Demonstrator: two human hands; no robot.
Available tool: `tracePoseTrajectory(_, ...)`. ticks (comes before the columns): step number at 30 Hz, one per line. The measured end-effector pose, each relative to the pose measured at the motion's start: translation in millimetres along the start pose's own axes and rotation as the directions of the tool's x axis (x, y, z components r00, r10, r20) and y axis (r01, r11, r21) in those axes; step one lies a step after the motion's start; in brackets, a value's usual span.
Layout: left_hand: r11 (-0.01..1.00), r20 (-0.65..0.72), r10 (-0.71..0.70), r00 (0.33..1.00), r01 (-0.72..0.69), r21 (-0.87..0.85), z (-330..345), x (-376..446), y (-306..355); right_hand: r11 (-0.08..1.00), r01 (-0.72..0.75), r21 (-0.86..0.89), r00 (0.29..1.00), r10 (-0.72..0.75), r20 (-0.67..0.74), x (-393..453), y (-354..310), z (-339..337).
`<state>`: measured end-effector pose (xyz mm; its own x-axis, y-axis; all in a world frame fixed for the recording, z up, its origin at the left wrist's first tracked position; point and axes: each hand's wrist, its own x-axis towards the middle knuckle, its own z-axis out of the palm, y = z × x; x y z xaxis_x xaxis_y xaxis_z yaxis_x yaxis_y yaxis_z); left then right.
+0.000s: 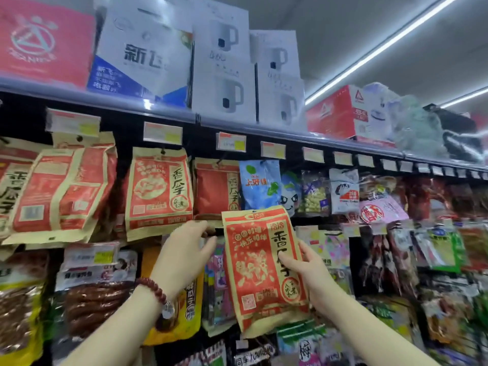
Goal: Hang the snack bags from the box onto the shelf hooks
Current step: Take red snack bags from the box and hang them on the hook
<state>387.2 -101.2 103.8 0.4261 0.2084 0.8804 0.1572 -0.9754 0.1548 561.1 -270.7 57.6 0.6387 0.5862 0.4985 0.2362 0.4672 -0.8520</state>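
My right hand point(310, 273) grips a red and tan snack bag point(260, 270) by its right edge and holds it upright in front of the shelf. Above it, a matching bag point(215, 188) hangs from a hook point(221, 161). My left hand point(186, 250), with a red bead bracelet on the wrist, reaches under that hanging bag with fingers apart, its fingertips at the bag's bottom edge. More matching bags point(158, 191) hang to the left. The box is out of view.
A blue bag point(260, 184) hangs right of the red bags. Rows of mixed snack packs fill the hooks below and to the right. Price tags point(231, 141) line the shelf edge. Kettle boxes point(221, 59) stand on the top shelf.
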Motion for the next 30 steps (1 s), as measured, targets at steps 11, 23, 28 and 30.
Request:
tracePoseTrajectory(11,0.990,-0.059,0.032,0.998,-0.023,0.142,-28.1,47.5,-6.0,0.999,0.013,0.045,0.990,-0.019,0.141,38.3,-4.8,23.4)
tracePoseTrajectory(23,0.953,-0.200,0.123,0.972,-0.060,0.296,-44.3,168.5,24.7,0.987,0.118,0.105,0.977,-0.134,0.164,95.9,-47.9,-0.9)
tracePoseTrajectory(28,0.895,-0.131,0.217,0.967,-0.144,0.421,-34.5,204.3,32.8,0.980,0.151,0.131,0.968,-0.174,0.183,122.5,-57.9,-12.4)
tracePoseTrajectory(30,0.864,-0.084,0.240,0.967,-0.174,0.472,-29.9,211.9,30.4,0.977,0.158,0.145,0.966,-0.183,0.181,132.3,-60.6,-13.7)
